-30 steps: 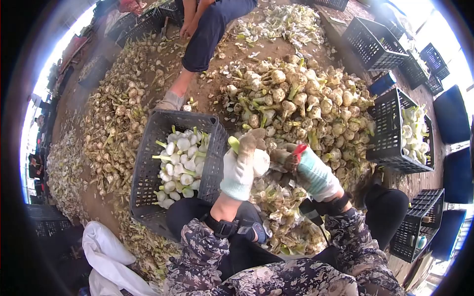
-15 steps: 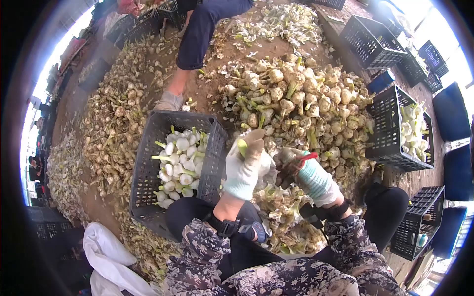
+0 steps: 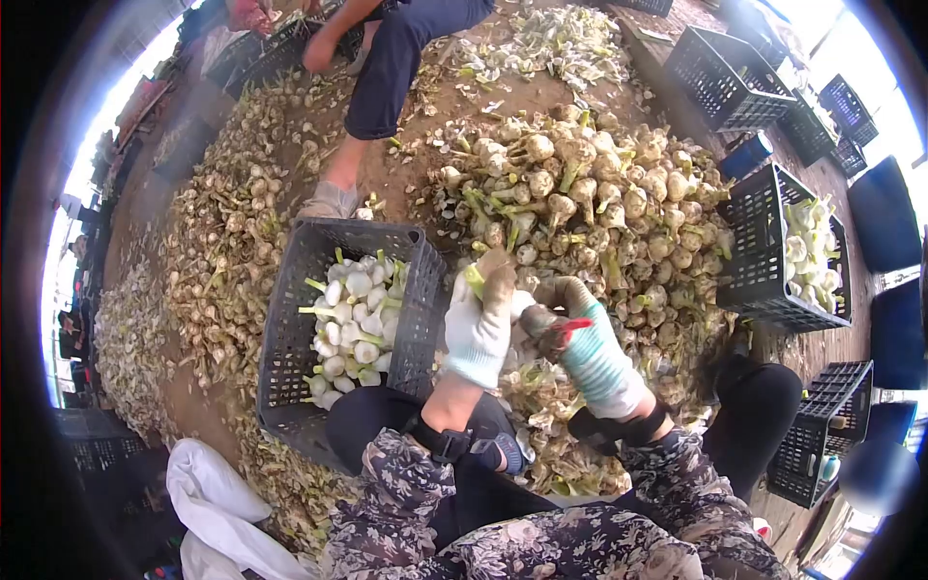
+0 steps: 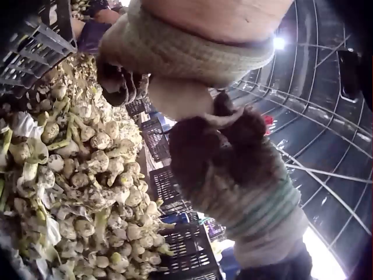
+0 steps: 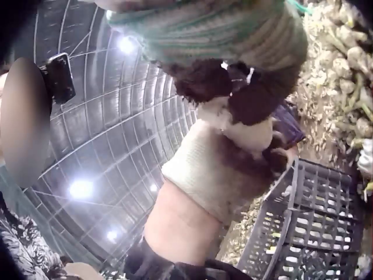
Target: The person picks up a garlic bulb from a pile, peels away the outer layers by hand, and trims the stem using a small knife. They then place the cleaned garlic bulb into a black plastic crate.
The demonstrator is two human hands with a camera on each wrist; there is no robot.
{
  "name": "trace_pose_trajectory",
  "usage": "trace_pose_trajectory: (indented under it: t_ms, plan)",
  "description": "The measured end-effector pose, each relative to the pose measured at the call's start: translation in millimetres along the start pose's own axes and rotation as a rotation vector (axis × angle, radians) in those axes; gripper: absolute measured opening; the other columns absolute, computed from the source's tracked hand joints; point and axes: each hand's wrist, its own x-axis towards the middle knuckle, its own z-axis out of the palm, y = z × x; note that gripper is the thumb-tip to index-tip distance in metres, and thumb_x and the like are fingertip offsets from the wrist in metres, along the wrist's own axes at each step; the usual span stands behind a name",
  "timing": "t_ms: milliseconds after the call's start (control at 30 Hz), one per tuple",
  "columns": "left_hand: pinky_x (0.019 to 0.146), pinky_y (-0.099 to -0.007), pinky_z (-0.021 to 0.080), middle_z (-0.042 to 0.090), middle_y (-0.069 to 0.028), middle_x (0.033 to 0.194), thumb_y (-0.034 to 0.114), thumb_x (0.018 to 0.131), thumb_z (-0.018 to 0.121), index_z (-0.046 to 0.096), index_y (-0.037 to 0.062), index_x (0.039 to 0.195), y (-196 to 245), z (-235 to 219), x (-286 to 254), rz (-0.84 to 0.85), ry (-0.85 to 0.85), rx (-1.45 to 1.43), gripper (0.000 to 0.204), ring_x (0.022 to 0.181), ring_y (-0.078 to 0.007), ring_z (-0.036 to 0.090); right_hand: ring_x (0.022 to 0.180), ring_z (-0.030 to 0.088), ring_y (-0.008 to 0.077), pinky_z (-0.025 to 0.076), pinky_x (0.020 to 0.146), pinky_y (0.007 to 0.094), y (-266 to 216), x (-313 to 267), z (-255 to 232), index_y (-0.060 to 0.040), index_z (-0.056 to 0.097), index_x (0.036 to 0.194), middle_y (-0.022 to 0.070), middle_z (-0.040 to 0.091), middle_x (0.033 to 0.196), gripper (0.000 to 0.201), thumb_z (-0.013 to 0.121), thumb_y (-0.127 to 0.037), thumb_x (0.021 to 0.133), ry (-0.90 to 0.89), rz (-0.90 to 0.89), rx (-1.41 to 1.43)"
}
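Observation:
My gloved left hand [image 3: 478,324] grips a garlic bulb [image 5: 250,135], whose green stem [image 3: 475,279] pokes up beside the thumb. Against the bulb's other side, my gloved right hand [image 3: 592,353] has its dirty fingertips curled, and in the right wrist view they overlap the pale skin. A red strip [image 3: 577,325] shows at the right hand's fingers. Much of the bulb is hidden by the gloves. Just left of the hands stands a black crate [image 3: 421,319] with clean white garlic bulbs [image 3: 360,314] inside. Loose peelings [image 3: 551,425] lie below the hands.
A large heap of unpeeled garlic [image 3: 590,193] lies ahead, another heap [image 3: 227,261] at far left. Right of the big heap stands a second crate [image 3: 759,256] with white bulbs. Another person's leg [image 3: 382,87] is beyond the near crate. A white sack [image 3: 213,493] lies lower left.
The left hand has turned, so the white bulb is more covered. The right hand has shifted slightly and stays close against the bulb. The other person's arm has moved left.

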Motion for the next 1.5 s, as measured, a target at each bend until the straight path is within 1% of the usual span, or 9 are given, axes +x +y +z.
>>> trace_pose_trajectory:
  t_ms: [200,333,467,600,800,867,1000,1167,1500]
  plan:
    - [0.068,-0.0255,0.050,0.061,-0.0071,0.092,0.024,0.091,0.051,0.051,-0.0008,0.117,23.1,-15.3,-0.8,-0.221,-0.080,-0.115,0.036,0.079,-0.0131,0.060,0.066,0.059,0.0152,0.045,0.058,0.0264,45.8,25.6,-43.7,-0.0010,0.057,0.095,0.0090,0.065,0.085,0.015,0.055,-0.012,0.085,0.173,0.041,0.416]
    - [0.067,-0.0268,0.051,0.060,-0.0070,0.093,0.023,0.091,0.045,0.051,0.0008,0.118,28.3,-11.7,3.3,-0.202,-0.039,-0.245,0.035,0.075,-0.0155,0.060,0.065,0.060,0.0210,0.047,0.059,0.0347,96.5,26.7,-82.5,0.0004,0.062,0.088,0.0164,0.063,0.073,0.019,0.056,-0.017,0.082,-0.308,0.133,-1.176]
    - [0.058,-0.0341,0.054,0.061,-0.0107,0.084,0.016,0.087,0.038,0.051,0.0012,0.115,31.7,-17.8,4.8,-0.471,-0.018,-0.564,0.035,0.069,-0.0220,0.061,0.090,0.060,0.0263,0.046,0.078,0.0311,36.9,19.0,-51.5,-0.0011,0.059,0.102,0.0164,0.061,0.100,0.026,0.062,-0.012,0.079,-0.022,-0.330,-0.618]
    - [0.055,-0.0278,0.050,0.060,-0.0097,0.090,0.010,0.083,0.042,0.052,-0.0002,0.115,30.5,-13.1,1.9,-0.467,0.018,-0.616,0.035,0.068,-0.0171,0.059,0.108,0.050,0.0211,0.040,0.090,0.0296,-10.7,1.5,-6.0,-0.0037,0.040,0.130,0.0115,0.051,0.122,0.057,0.065,-0.009,0.079,-0.161,0.206,0.212]
    - [0.058,-0.0237,0.052,0.055,-0.0127,0.098,0.009,0.084,0.051,0.048,-0.0017,0.116,50.0,-46.6,3.1,0.187,0.223,-0.003,0.034,0.072,-0.0179,0.059,0.097,0.056,0.0190,0.046,0.079,0.0289,59.1,29.1,-21.1,0.0020,0.045,0.122,0.0145,0.055,0.115,0.045,0.061,-0.008,0.081,-0.110,0.316,0.084]
    - [0.071,-0.0327,0.052,0.043,-0.0198,0.113,0.011,0.074,0.064,0.044,0.0003,0.122,72.5,-39.3,6.2,0.706,0.664,1.093,0.053,0.091,-0.0278,0.055,0.084,0.060,0.0193,0.050,0.068,0.0294,84.6,48.9,-41.8,0.0038,0.051,0.111,0.0129,0.060,0.104,0.034,0.060,-0.008,0.081,0.159,0.334,0.181]
    - [0.092,-0.0393,0.042,0.036,-0.0206,0.124,0.017,0.060,0.076,0.045,0.0013,0.122,60.5,-26.7,4.9,0.638,0.499,1.131,0.071,0.112,-0.0306,0.041,0.091,0.059,0.0314,0.048,0.076,0.0383,80.2,115.0,-62.8,-0.0038,0.054,0.112,0.0190,0.059,0.102,0.035,0.059,-0.019,0.081,0.313,-0.124,-1.059]
    - [0.091,-0.0361,0.042,0.047,-0.0181,0.114,0.010,0.068,0.070,0.051,-0.0024,0.114,31.0,-31.3,14.5,0.350,0.223,0.923,0.051,0.102,-0.0287,0.051,0.114,0.047,0.0296,0.036,0.092,0.0438,83.8,186.0,-36.8,-0.0225,0.055,0.116,0.0084,0.056,0.117,0.039,0.058,-0.036,0.079,0.004,0.422,-1.521]
    - [0.078,-0.0260,0.046,0.054,-0.0110,0.108,0.007,0.073,0.067,0.051,-0.0007,0.117,20.1,-26.6,16.3,0.029,0.065,0.543,0.047,0.093,-0.0159,0.052,0.075,0.063,0.0159,0.048,0.067,0.0259,88.7,126.1,-69.5,-0.0023,0.064,0.103,0.0113,0.068,0.083,0.025,0.058,-0.004,0.079,0.270,0.039,-0.433]
